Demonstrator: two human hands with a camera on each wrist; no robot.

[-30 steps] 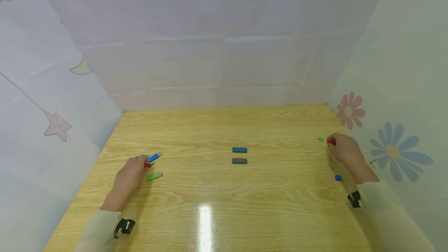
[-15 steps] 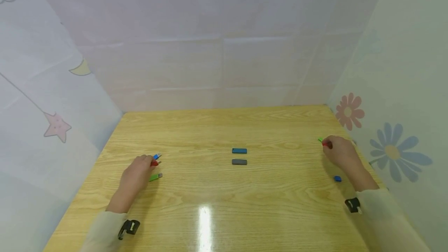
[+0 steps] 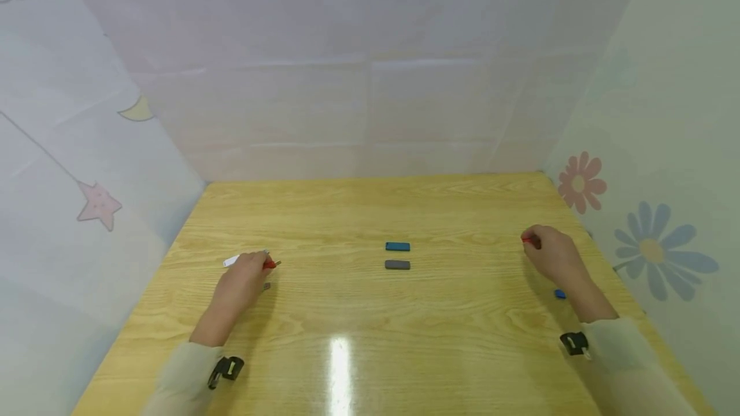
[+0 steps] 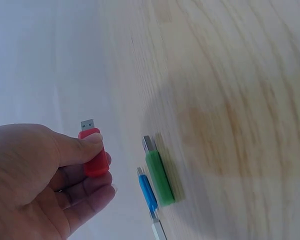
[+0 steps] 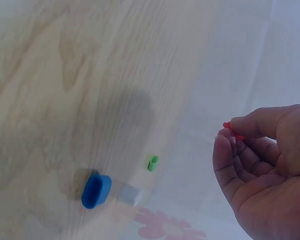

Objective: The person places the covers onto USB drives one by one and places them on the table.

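Between thumb and fingers, my left hand [image 3: 239,284] pinches a red USB flash drive [image 4: 95,165], its metal plug bare and pointing away from the palm. Below that hand on the table lie a green USB drive [image 4: 160,179], a blue USB drive [image 4: 147,192] and a white USB drive [image 4: 159,230]. Far to the right, my right hand [image 3: 552,254] holds a small red cap [image 5: 227,125] at its fingertips, partly covered by them. A blue cap [image 5: 96,192], a green cap [image 5: 153,163] and a white cap [image 5: 130,194] lie on the tabletop near it.
A teal stick [image 3: 397,246] and a grey stick [image 3: 397,264] lie parallel at mid-table, between the hands. The wooden table [image 3: 370,210] meets pale sheet walls [image 3: 370,108] at the back and both sides.
Both hands have come inward: the left moved right with the red USB drive, the right moved slightly left with the red cap. The left hand now hides most of the green and blue drives.
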